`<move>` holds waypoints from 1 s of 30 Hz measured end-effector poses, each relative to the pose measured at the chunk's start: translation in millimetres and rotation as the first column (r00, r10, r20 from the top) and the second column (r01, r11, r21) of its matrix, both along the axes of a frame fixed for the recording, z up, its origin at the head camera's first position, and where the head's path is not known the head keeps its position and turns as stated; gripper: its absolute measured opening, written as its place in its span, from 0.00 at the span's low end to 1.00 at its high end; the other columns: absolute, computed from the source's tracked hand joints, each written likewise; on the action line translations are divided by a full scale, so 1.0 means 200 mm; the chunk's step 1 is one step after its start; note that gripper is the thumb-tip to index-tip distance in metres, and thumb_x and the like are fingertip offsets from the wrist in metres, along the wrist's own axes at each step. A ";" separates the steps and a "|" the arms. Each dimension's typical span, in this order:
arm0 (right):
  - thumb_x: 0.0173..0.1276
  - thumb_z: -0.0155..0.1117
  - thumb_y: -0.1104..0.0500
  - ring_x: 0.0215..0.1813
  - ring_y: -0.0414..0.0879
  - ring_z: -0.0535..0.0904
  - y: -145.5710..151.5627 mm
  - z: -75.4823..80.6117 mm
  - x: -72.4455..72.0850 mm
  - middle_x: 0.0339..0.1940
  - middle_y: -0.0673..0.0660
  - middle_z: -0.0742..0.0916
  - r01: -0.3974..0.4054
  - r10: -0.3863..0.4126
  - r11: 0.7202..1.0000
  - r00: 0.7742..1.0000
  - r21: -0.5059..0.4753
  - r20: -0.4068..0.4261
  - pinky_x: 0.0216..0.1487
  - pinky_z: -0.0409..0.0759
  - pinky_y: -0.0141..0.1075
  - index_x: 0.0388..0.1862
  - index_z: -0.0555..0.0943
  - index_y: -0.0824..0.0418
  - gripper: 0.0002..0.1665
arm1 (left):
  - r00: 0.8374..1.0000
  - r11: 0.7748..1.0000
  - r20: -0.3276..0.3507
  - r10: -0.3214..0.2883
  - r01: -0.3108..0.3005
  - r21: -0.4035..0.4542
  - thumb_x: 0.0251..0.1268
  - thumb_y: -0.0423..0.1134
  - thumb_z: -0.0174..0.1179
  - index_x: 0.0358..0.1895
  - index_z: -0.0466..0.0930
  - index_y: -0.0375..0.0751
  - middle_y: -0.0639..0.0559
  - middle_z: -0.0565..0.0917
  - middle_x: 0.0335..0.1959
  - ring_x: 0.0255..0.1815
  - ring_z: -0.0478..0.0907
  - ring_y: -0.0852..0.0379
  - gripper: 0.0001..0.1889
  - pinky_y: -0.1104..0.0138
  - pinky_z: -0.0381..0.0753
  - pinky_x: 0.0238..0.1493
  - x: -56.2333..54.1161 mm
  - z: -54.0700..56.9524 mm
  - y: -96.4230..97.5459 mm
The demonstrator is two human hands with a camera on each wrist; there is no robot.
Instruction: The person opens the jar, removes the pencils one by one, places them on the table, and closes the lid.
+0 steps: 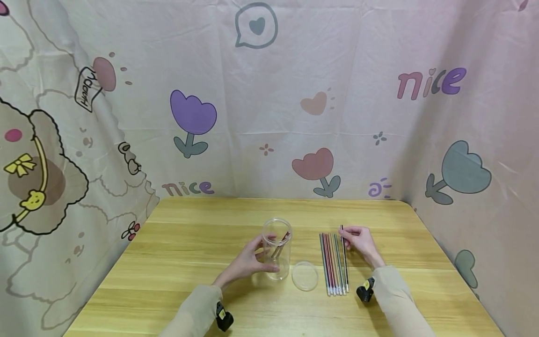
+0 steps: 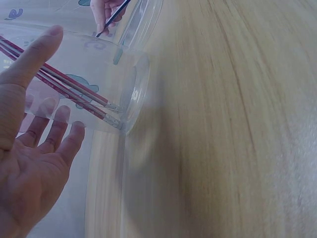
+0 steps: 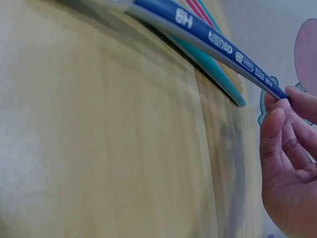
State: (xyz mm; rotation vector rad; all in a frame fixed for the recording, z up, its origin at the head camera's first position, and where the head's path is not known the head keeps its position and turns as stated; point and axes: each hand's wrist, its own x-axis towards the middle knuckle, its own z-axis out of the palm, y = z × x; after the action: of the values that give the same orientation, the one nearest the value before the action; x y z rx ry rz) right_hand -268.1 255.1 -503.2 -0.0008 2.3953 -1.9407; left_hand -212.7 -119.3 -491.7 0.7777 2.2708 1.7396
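My left hand [image 1: 248, 262] holds a clear jar [image 1: 283, 269] upright on the table, its thumb and fingers on either side of the wall. Red pencils [image 2: 81, 88] lean inside it, eraser ends down at the base in the left wrist view. Between thumb and fingertips, my right hand [image 1: 358, 238] pinches one end of a dark blue pencil [image 3: 213, 42] with white lettering. That pencil slants over the right side of a row of coloured pencils [image 1: 330, 262], whose eraser ends point toward me. A round clear lid [image 1: 305, 276] lies flat between jar and row.
Everything stands on a wood-grain table [image 1: 202, 229]. Behind it and along both sides hangs a printed cloth [image 1: 261, 103] with flowers and lettering. Each sleeve carries a small black camera [image 1: 365, 290] at the wrist.
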 end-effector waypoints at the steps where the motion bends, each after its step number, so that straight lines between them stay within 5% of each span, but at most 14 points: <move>1: 0.72 0.64 0.63 0.22 0.35 0.78 0.00 0.00 0.00 0.28 0.53 0.89 -0.001 0.001 1.000 1.000 0.005 0.006 0.24 0.83 0.26 0.55 0.77 0.82 0.22 | 1.000 1.000 -0.001 -0.001 0.001 0.000 0.50 0.34 0.78 0.71 0.66 0.45 0.34 0.66 0.73 0.71 0.67 0.36 0.43 0.43 0.72 0.74 0.00 0.00 0.00; 30: 0.70 0.65 0.64 0.24 0.37 0.79 0.01 -0.06 -0.01 0.28 0.52 0.86 -0.011 0.008 0.992 1.000 0.128 0.028 0.25 0.84 0.28 0.53 0.79 0.79 0.19 | 1.000 1.000 0.002 0.003 -0.003 -0.025 0.50 0.37 0.79 0.72 0.65 0.49 0.36 0.65 0.74 0.72 0.67 0.38 0.44 0.45 0.72 0.75 0.00 0.00 0.00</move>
State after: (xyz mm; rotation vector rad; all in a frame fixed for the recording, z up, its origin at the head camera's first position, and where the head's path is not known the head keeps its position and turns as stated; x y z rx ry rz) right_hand -269.4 258.0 -515.9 0.0201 2.4924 -1.7675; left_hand -211.8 -119.7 -491.6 0.7671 2.2891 1.7091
